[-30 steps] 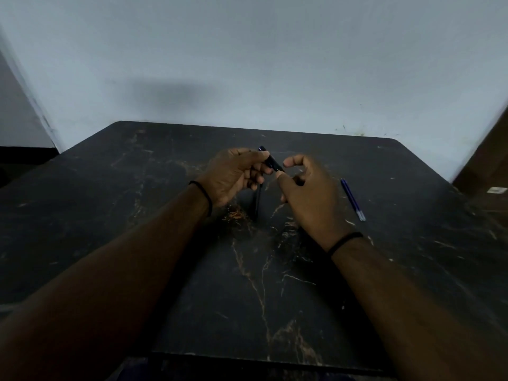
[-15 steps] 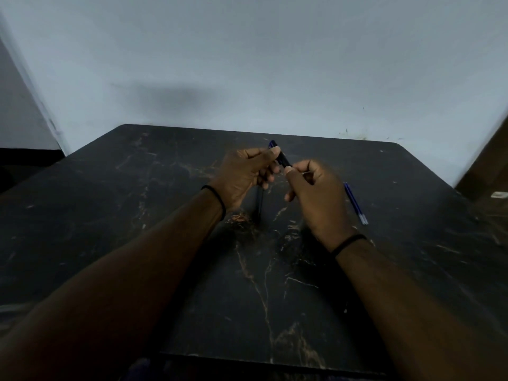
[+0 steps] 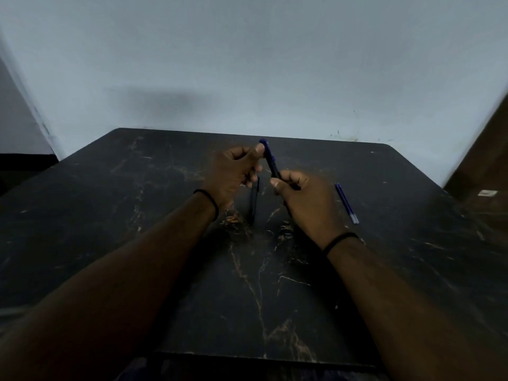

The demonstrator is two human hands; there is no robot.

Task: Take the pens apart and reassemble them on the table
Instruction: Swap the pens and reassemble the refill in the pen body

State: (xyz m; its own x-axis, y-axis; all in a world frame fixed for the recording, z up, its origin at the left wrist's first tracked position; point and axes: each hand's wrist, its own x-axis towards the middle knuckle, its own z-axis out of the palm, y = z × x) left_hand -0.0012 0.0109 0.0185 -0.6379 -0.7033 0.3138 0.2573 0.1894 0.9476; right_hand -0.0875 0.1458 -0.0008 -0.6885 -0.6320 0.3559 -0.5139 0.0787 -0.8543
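Observation:
I hold a dark pen (image 3: 270, 160) with a blue top end above the middle of the black table (image 3: 137, 215). My left hand (image 3: 236, 171) pinches its upper end with thumb and fingers. My right hand (image 3: 305, 202) grips its lower end, which is hidden inside the fist. A dark pen part (image 3: 253, 203) lies on the table between and below my hands. A blue refill (image 3: 347, 203) with a pale tip lies on the table to the right of my right hand.
The table is black with brown marble veins and stands against a pale wall (image 3: 247, 64). A brown wooden surface (image 3: 483, 166) rises at the right edge. The table's near edge runs across the bottom of the view.
My hands have drawn a little apart along the pen, so more of its barrel shows between them. The refill and the dark part on the table have not moved.

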